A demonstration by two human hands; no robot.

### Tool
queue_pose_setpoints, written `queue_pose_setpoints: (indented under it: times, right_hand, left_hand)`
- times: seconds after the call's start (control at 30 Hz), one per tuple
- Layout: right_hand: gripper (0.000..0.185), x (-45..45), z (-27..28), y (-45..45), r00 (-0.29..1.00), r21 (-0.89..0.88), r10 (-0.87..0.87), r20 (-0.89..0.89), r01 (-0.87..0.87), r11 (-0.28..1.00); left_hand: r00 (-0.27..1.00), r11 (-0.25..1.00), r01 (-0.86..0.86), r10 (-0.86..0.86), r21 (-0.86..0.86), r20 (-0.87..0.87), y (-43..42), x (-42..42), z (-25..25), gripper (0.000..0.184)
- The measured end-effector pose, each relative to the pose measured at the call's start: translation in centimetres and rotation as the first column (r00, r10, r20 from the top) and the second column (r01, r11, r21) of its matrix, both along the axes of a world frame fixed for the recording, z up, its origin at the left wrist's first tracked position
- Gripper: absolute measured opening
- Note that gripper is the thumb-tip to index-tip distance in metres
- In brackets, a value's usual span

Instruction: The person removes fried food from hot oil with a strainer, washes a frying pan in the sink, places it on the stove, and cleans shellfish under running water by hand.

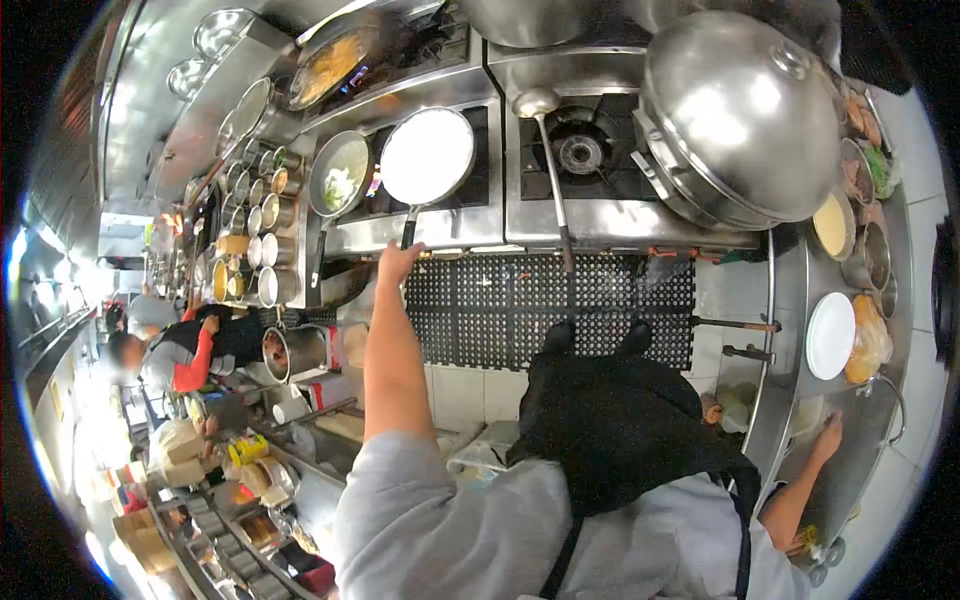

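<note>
- Pan: glaring white inside, black handle
- Floor mat: black, with rows of pale dots
- Apron: plain black
- Shirt: light grey
- Domed lid: silver
- Round disc: white
- Co-worker's sleeve: orange-red

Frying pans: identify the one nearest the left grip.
The round pan, glaring white inside, black handle at the left grip; the grey pan with greenish food and dark pan with orange food are farther.

Single head-worn view, looking forward and down, close above the wearer's apron (fisheye, dark-cornered)
</note>
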State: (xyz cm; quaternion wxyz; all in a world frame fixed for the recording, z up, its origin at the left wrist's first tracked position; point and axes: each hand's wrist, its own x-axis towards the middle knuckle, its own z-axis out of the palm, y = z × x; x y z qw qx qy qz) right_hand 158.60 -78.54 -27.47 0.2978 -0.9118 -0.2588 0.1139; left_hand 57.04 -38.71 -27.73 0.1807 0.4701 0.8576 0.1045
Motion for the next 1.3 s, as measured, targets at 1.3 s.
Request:
queue_pose_setpoints:
  times: [1.3]
  right_hand:
    - [0.047,-46.3,-14.3,-22.4,0.887,-0.168,-0.275,-0.371,0.228,0.959]
  left_hand:
    - [0.595,0.595,0.804,-0.804,-0.013,-0.006,-21.4,23.0,25.3,0.021]
